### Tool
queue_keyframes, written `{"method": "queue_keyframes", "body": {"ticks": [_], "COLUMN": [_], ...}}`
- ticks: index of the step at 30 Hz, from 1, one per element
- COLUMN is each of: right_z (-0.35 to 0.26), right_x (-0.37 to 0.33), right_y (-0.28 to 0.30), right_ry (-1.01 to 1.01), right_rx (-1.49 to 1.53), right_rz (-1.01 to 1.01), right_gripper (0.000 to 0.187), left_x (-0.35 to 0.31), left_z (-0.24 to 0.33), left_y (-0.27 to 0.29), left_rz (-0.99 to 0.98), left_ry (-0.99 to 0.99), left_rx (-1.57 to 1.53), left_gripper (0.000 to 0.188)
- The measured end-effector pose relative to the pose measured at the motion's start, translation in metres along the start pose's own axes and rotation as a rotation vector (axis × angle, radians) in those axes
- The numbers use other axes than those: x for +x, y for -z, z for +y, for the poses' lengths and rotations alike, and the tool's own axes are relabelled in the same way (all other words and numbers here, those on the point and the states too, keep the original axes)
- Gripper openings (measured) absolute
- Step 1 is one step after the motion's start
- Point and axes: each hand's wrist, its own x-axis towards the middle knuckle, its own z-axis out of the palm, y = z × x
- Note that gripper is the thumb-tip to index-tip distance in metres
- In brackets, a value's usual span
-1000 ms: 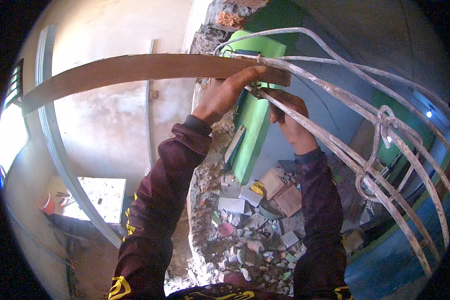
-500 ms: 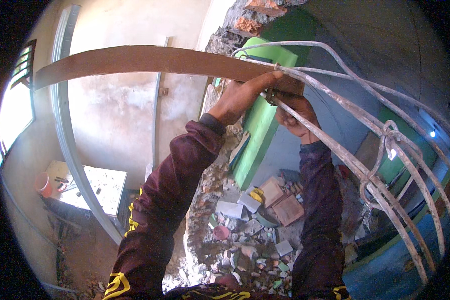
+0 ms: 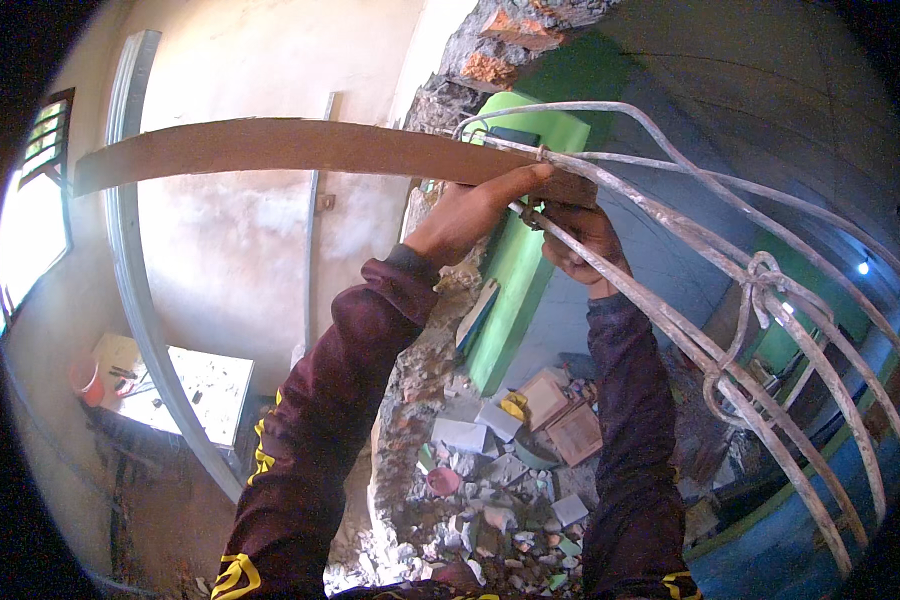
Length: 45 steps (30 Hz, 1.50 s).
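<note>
A long brown wooden board runs across the upper middle and appears curved in this view. My left hand is closed at its right end, from below, with the thumb along the lower edge. Beside it, under the board's end, my right hand has its fingers curled in close to a bar tip. Whatever those fingers hold is hidden. A small dark twist of wire shows between the hands. Rusty steel reinforcing bars, joined by bent steel loops, extend from the hands toward the lower right.
A broken brick wall edge runs down the middle beside a green post. Rubble covers the floor below. At left stand a metal channel and a white table with a pink bucket.
The view has shifted a little, so the board and bars sit slightly lower in the picture. Both hands appear slightly lower and further left, still at the board's right end.
</note>
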Motion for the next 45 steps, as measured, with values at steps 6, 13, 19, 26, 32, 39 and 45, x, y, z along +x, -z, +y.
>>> {"method": "queue_keyframes", "body": {"ticks": [6, 13, 19, 26, 32, 39, 45], "right_z": [0.006, 0.009, -0.002, 0.003, 0.015, 0.002, 0.006], "right_x": [-0.001, -0.012, -0.010, -0.011, -0.018, -0.020, -0.015], "right_y": [-0.004, -0.022, -0.021, -0.012, -0.014, -0.024, -0.024], "right_ry": [-0.047, 0.063, 0.221, 0.190, 0.176, 0.012, -0.046], "right_rx": [-0.294, -0.178, -0.626, -0.603, -0.653, -0.217, 0.058], "right_rz": [0.241, 0.320, 0.276, 0.428, 0.465, 0.437, 0.503], "right_gripper": [0.036, 0.026, 0.021, 0.015, 0.017, 0.015, 0.015], "left_x": [0.001, -0.012, -0.003, 0.004, -0.001, -0.006, -0.004], "left_z": [0.002, 0.021, 0.012, -0.003, 0.000, 0.013, 0.012], "left_y": [-0.005, -0.006, -0.002, 0.002, -0.008, -0.012, -0.011], "left_rz": [0.040, 0.033, -0.052, -0.010, 0.092, 0.091, 0.084], "left_ry": [-0.039, -0.025, -0.002, -0.048, -0.075, -0.181, -0.176], "left_rx": [-0.132, 0.045, -0.073, -0.100, -0.178, -0.090, -0.132], "left_gripper": [0.045, 0.047, 0.048, 0.043, 0.039, 0.032, 0.030]}}
